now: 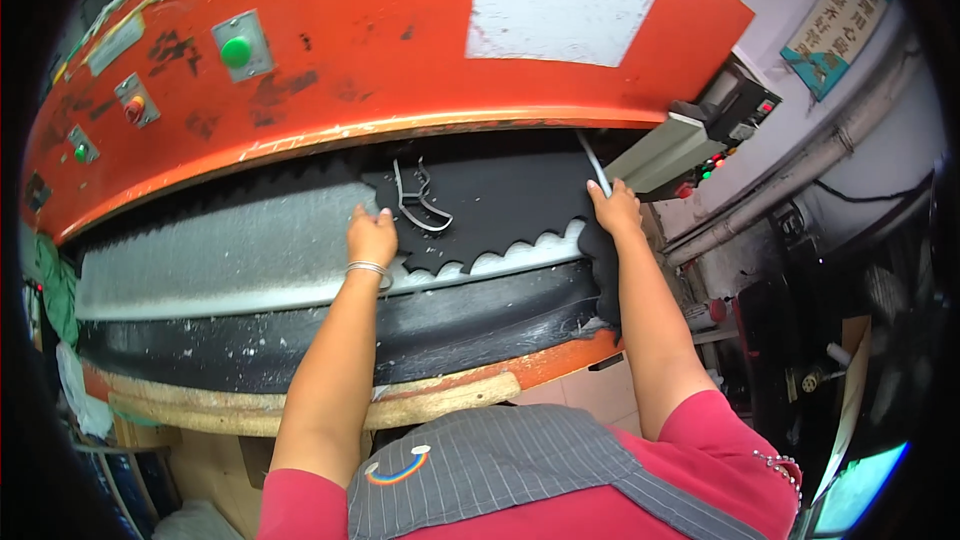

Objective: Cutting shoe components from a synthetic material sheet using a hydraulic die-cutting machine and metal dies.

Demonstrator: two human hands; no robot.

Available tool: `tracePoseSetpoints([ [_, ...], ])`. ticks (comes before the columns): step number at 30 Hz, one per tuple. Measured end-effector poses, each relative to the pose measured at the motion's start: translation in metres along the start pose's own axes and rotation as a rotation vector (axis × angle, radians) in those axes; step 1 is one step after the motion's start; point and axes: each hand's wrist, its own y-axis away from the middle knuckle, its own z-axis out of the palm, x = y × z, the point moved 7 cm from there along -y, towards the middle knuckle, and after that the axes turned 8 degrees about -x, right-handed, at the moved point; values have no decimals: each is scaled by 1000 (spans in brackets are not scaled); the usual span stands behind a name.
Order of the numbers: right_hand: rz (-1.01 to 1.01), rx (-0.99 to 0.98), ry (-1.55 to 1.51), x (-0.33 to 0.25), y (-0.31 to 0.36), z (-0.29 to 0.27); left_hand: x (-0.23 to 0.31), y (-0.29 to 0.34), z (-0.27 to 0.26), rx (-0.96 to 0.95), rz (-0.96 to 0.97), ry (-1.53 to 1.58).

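Note:
A black sheet [510,190], perhaps foam, lies under the orange press head, its near edge cut into scallops. At its left end my left hand [370,238] is closed, fingers on the sheet's edge, a bangle on the wrist. My right hand [616,208] is closed on the sheet's right edge, touching the lower end of a thin pale strip [594,162]. Between the hands, nearer the left, a curved metal cutting die [420,202] stands on the sheet. A strip of the black sheet hangs down over the front below my right hand.
The pale, worn cutting board [220,245] extends left, with a black, scrap-flecked ledge [470,325] before it. Overhead is the orange press head [380,50] with green and red buttons. A control box [715,120] stands at the right. A padded light bar [300,405] runs along the front.

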Motion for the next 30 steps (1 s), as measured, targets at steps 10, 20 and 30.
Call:
tracePoseSetpoints([
  [10,-50,-119,32,-15,-20,22,40,6,6,-160,-55,-438],
  [20,-1095,-402,-110,-183,119,72,8,43,-11,54,344,61],
  [30,-1287,-365,-220,-198,157,97,11,51,-7,30,470,-124],
])
